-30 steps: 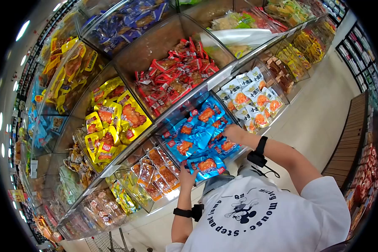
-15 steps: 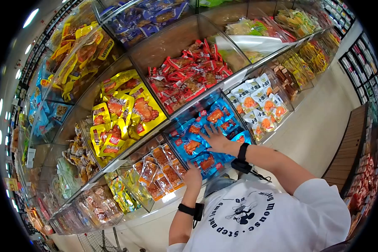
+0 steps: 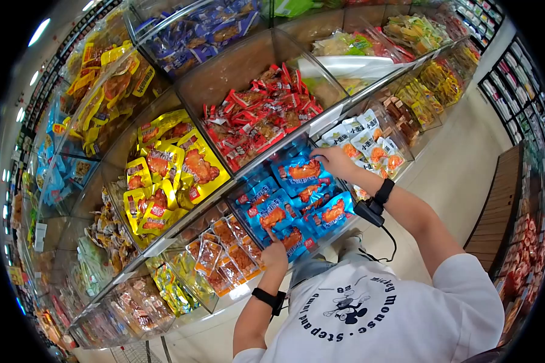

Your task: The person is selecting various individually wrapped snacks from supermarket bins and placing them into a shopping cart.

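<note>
Blue snack packets (image 3: 272,212) with pictures of orange-brown food fill a clear bin in front of me. My right hand (image 3: 336,162) is at the bin's upper right, its fingers closed on the edge of a blue snack packet (image 3: 303,173). At the lower left of the bin is my left hand (image 3: 275,253), index finger stretched out against the blue packets, holding nothing that I can see. Its other fingers are partly hidden. Each wrist wears a black band.
Yellow packets (image 3: 197,166) and red-wrapped snacks (image 3: 260,115) lie in the bins behind. White packets (image 3: 375,148) are on the right, clear-wrapped orange-brown snacks (image 3: 227,251) on the left. Clear dividers and a raised rail (image 3: 272,151) separate the bins. A cart (image 3: 136,352) stands at lower left.
My right hand has moved up and right from lying spread on the packets to gripping one at the far edge. Some blue packets have shifted. My left hand stays at the lower left.
</note>
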Demonstrator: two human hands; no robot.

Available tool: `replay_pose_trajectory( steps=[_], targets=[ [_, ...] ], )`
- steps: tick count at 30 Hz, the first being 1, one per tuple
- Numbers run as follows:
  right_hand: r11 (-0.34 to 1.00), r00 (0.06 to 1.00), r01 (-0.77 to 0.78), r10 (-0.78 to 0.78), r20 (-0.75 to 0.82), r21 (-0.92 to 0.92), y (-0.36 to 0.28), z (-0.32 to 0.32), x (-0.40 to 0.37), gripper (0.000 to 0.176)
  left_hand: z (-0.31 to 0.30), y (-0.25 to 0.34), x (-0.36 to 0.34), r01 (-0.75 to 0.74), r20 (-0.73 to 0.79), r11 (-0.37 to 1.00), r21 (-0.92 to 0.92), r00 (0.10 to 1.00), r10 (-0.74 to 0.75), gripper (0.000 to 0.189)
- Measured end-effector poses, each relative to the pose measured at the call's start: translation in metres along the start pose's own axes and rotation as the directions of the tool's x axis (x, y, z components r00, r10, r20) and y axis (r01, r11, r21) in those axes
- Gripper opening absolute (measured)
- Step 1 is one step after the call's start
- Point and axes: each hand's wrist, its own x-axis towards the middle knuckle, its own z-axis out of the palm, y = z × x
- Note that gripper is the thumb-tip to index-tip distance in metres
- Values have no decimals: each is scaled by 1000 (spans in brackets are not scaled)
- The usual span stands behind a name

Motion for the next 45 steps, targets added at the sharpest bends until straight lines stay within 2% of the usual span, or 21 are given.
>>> replay_pose_trajectory(
  steps=[2, 3, 6, 9, 10, 11, 13, 15, 18, 21, 22, 28, 31, 34, 35, 37, 39, 40, 42, 43, 45],
  targets=[
    [984, 995, 90, -81, -66, 152, 10, -1, -3, 16, 5, 2, -4, -20, -50, 999, 31, 999, 21, 65],
    [987, 998, 59, -55, -30, 149, 13, 1, -7, 15, 6, 4, -4, -28, -74, 999, 46, 997, 31, 65],
    [990, 992, -24, 7, 123, 137, 29, 11, -20, 14, -6, 5, -4, -16, -5, 1000, 21, 1000, 17, 65],
    [997, 971, 69, -71, 226, 19, 50, 26, -23, 15, -13, 3, -3, -66, -28, 998, -21, 997, 66, 65],
    [997, 950, -26, 48, 309, -75, 52, 32, -22, 18, -14, 3, -3, -63, -12, 997, -38, 998, 63, 65],
    [968, 969, 70, -8, 248, -240, 52, 37, -24, 22, -16, 4, -2, -61, 4, 997, -53, 998, 61, 65],
    [803, 977, 209, -150, 150, -558, 27, 36, -27, 29, -23, 6, 1, -25, 87, 994, -102, 996, 34, 65],
    [825, 941, 298, -171, 291, -480, 5, 43, -39, 42, -33, 9, 4, 47, 222, 985, -163, 975, -10, 65],
    [872, 906, 323, -172, 387, -369, -7, 55, -69, 63, -29, 10, 10, -114, -133, 985, -130, 986, 97, 79],
    [884, 903, 285, -118, 413, -370, 3, 62, -86, 76, -55, 14, 16, -158, -146, 973, -170, 980, 134, 82],
    [881, 903, 274, -99, 417, -386, 7, 65, -86, 79, -38, 11, 26, -168, -125, 952, -255, 982, 140, 93],
    [891, 898, 250, -67, 435, -378, 16, 75, -87, 77, -28, 10, 41, -152, -4, 941, -303, 987, 158, 101],
    [891, 910, 235, -61, 410, -389, 9, 68, -89, 80, -19, 7, 41, -194, -61, 932, -307, 981, 185, 101],
    [922, 946, 199, -92, 311, -332, -6, 54, -103, 81, -23, 6, 38, -237, -107, 913, -332, 971, 213, 101],
    [955, 961, 181, -120, 250, -235, -13, 38, -115, 77, -23, 6, 35, -240, -129, 906, -349, 970, 207, 99],
    [964, 972, 201, -173, 162, -175, -3, 28, -149, 76, -23, 10, 29, -254, -176, 886, -387, 964, 200, 95],
    [963, 978, 177, -149, 143, -204, -3, -19, -189, 72, -18, 15, 23, -270, -214, 894, -358, 956, 203, 88],
    [978, 991, 76, -52, 124, -194, 8, -32, -211, 70, -21, 23, 21, -269, -229, 899, -346, 953, 197, 85],
    [977, 989, -128, 138, 45, -168, 37, -52, -266, 63, -40, 44, 17, -323, -259, 832, -451, 940, 224, 79],
    [961, 973, -232, 232, -15, -149, 54, -59, -296, 60, -50, 55, 13, -337, -268, 797, -501, 936, 227, 77],
    [868, 885, -466, 460, -74, -172, 78, -70, -351, 52, -72, 90, 19, -449, -371, 787, -424, 878, 302, 68]
  ],
)
